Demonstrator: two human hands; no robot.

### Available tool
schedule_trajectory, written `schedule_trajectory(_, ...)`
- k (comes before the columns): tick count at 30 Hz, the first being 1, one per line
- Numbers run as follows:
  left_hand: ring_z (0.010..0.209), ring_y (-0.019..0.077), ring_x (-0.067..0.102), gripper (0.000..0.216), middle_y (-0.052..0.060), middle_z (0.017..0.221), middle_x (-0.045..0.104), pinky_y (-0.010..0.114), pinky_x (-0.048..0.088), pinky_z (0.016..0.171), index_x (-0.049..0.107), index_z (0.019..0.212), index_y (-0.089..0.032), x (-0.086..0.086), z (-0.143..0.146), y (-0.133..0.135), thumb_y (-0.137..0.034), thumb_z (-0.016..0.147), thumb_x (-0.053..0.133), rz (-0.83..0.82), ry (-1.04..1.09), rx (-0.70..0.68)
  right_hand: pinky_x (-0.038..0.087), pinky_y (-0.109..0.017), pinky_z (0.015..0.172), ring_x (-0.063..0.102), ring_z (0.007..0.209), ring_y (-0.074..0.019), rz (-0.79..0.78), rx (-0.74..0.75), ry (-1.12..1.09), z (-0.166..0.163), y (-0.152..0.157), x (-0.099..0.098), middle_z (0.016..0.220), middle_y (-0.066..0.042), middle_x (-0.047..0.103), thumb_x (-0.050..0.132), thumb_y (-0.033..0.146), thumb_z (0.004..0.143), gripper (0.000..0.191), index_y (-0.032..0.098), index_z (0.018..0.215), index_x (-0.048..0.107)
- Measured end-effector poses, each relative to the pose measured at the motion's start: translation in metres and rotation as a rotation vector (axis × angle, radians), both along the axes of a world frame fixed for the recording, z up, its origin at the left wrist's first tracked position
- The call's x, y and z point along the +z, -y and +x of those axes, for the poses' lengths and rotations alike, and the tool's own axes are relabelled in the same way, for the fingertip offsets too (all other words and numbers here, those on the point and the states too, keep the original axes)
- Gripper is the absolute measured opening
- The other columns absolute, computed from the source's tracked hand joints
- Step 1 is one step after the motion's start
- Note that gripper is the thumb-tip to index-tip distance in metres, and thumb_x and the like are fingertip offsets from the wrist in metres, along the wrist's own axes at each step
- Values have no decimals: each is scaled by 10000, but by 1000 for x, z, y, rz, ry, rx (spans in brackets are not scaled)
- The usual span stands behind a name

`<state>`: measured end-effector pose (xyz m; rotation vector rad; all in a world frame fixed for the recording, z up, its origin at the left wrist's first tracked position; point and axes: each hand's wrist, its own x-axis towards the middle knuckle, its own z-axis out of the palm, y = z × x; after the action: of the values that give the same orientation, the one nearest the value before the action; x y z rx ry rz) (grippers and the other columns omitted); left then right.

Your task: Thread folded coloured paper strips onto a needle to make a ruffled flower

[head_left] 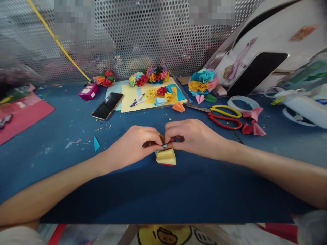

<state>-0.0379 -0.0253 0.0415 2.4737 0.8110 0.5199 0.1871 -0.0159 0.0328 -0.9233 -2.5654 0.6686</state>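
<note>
My left hand (140, 143) and my right hand (187, 137) meet over the middle of the blue table. Thumb and fingers of both are pinched together on a small folded paper piece (166, 157). Its pale yellow panel with a red lower edge hangs below the fingertips, and bits of light blue and gold paper show between them. The fingers hide the rest of the piece. Just beyond my hands lies a folded orange paper piece (178, 107). A blue paper scrap (96, 144) rests on the table left of my left hand.
Scissors (224, 116) with yellow and red handles lie at right, beside a tape roll (243, 103) and pink paper bow (254, 122). Behind are a phone (107, 105), yellow sheets (127, 98), and paper flowers (203, 81). A pale backpack (270, 30) and perforated metal panel (143, 34) border the back.
</note>
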Motion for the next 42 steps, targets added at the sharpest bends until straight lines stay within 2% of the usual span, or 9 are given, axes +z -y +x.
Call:
schedule_trajectory(8,821,131,709,147,23,913,746,215,524,766,743,894,-153,2,-1,0,-63,933,634,29,-29,-12,288,-242,579,526,653,-94,13,20,-24,0,1,0,812,17,632,611,116,889,162,189,747,635)
schedule_trajectory(19,823,134,710,160,30,911,748,213,530,765,736,884,-152,-3,1,3,-57,939,619,44,4,-10,253,-249,548,487,620,-78,-8,-52,18,-2,3,0,757,46,597,738,198,870,215,185,702,605)
schedule_trajectory(32,843,141,706,164,33,915,739,227,528,781,722,881,-158,-3,2,4,-89,962,597,36,-2,-10,248,-241,548,487,623,-78,-21,-90,29,-4,5,0,753,52,596,691,109,829,180,190,701,593)
schedule_trajectory(38,863,157,691,49,38,929,712,236,506,754,697,922,-150,-2,1,7,-153,948,656,58,-87,-35,243,-243,548,500,630,-81,-20,-96,18,-5,5,-2,748,52,593,668,82,804,158,197,708,617)
schedule_trajectory(42,822,146,676,13,32,913,695,223,491,720,688,912,-143,-1,1,7,-131,918,689,63,-103,-26,259,-237,560,498,653,-90,10,-146,-35,-6,6,-4,775,44,582,700,108,784,136,199,760,602)
